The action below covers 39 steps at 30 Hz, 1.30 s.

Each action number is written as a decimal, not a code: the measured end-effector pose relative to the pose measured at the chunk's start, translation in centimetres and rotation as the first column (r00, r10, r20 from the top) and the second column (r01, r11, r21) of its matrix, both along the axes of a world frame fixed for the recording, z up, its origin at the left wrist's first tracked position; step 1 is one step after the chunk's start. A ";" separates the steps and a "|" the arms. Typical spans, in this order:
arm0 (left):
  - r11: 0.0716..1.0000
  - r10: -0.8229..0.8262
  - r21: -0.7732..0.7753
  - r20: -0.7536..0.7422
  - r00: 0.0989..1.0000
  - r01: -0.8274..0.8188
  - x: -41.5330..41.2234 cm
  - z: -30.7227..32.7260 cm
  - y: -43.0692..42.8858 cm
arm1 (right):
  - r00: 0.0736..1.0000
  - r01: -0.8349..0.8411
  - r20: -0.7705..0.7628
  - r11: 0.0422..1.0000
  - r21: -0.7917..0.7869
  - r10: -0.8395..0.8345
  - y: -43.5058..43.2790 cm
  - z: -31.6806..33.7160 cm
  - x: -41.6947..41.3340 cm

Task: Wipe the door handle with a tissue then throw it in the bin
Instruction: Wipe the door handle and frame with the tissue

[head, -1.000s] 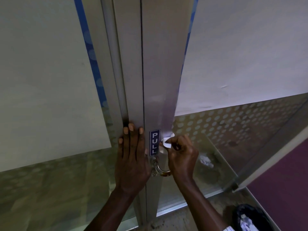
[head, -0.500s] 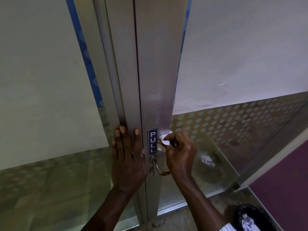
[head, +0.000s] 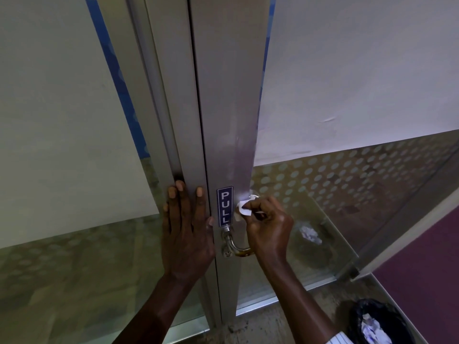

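A curved metal door handle [head: 234, 247] is fixed to the silver door frame [head: 228, 100], just below a blue PULL sign [head: 224, 206]. My right hand [head: 269, 228] is closed around the upper part of the handle and holds a small white tissue [head: 244, 208] pressed against it. The handle's top is hidden by that hand and the tissue. My left hand [head: 186, 229] lies flat on the frame to the left of the sign, fingers spread, holding nothing. A bin [head: 380, 321] with a black liner stands on the floor at the bottom right.
Crumpled white paper [head: 371, 330] lies inside the bin. Frosted glass panels with a dotted band [head: 347, 175] flank the frame on both sides. A crumpled white wad [head: 310, 234] shows through the right glass. A purple surface [head: 427, 274] lies at the far right.
My right hand with the tissue has shifted slightly up along the handle's top. The left hand has stayed flat on the frame. The camera has drifted a little.
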<state>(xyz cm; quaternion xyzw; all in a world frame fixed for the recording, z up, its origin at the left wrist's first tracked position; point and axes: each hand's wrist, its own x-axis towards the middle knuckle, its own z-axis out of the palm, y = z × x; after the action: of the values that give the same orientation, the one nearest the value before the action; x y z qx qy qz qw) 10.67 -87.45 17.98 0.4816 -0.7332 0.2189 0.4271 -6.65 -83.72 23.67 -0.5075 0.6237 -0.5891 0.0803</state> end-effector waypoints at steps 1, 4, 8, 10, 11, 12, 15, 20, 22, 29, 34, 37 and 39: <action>1.000 0.000 0.000 -0.002 1.000 0.000 0.0 0.0 0.0 | 1.000 0.002 -0.003 1.000 0.007 -0.002 0.0 0.3 -0.1; 1.000 0.005 0.001 -0.001 1.000 -0.005 -0.1 0.1 0.0 | 1.000 0.001 -0.025 0.996 -0.090 -0.003 -0.7 2.9 -0.2; 1.000 0.020 0.011 0.019 1.000 -0.020 0.0 0.1 0.0 | 0.999 -0.028 -0.035 0.973 -0.230 0.020 -1.5 4.7 -0.4; 1.000 0.023 0.011 0.036 0.999 -0.023 0.1 0.1 -0.1 | 0.998 -0.003 -0.056 0.986 -0.167 -0.006 -1.1 3.2 -0.2; 1.000 0.027 0.010 0.044 0.999 -0.028 0.1 0.1 -0.1 | 0.997 0.011 -0.071 0.995 -0.099 -0.018 -0.8 2.1 0.0; 0.999 0.031 0.009 0.051 0.998 -0.032 0.1 0.2 -0.1 | 0.997 0.023 -0.080 0.999 -0.023 -0.024 -0.6 1.0 0.1; 0.999 0.033 0.003 0.063 0.997 -0.034 0.1 0.4 -0.1 | 0.998 0.028 -0.062 0.997 0.074 -0.024 0.1 -0.5 0.3; 0.999 0.037 0.008 0.059 0.998 -0.038 0.0 0.5 0.0 | 0.999 0.020 -0.040 0.982 -0.185 -0.028 -1.1 3.9 -0.3; 0.999 0.037 0.012 0.057 0.998 -0.037 -0.1 0.5 0.1 | 0.999 -0.003 -0.043 0.969 -0.248 -0.008 -1.5 4.7 -0.5; 0.999 0.033 0.018 0.059 0.998 -0.034 -0.8 1.1 0.8 | 0.987 0.030 -0.158 0.996 0.082 -0.017 0.3 -1.2 -0.1; 1.000 0.006 0.006 0.062 0.998 -0.007 -1.4 2.1 0.9 | 0.990 0.006 -0.141 0.998 -0.070 -0.016 -0.6 2.4 -0.3; 1.000 -0.002 0.009 0.058 0.998 0.001 -1.5 2.2 0.9 | 0.992 -0.027 -0.126 0.976 -0.218 -0.001 -1.4 4.3 -0.5; 1.000 -0.007 0.009 0.072 0.997 0.007 -1.2 2.1 0.7 | 0.989 -0.021 -0.146 0.982 -0.190 -0.007 -1.3 3.1 -0.3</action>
<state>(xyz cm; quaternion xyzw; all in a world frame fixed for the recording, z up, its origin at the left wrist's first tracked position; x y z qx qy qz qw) 9.46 -86.77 20.12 0.4728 -0.7507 0.2313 0.3992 -6.91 -85.03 26.76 -0.5569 0.5667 -0.6071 -0.0129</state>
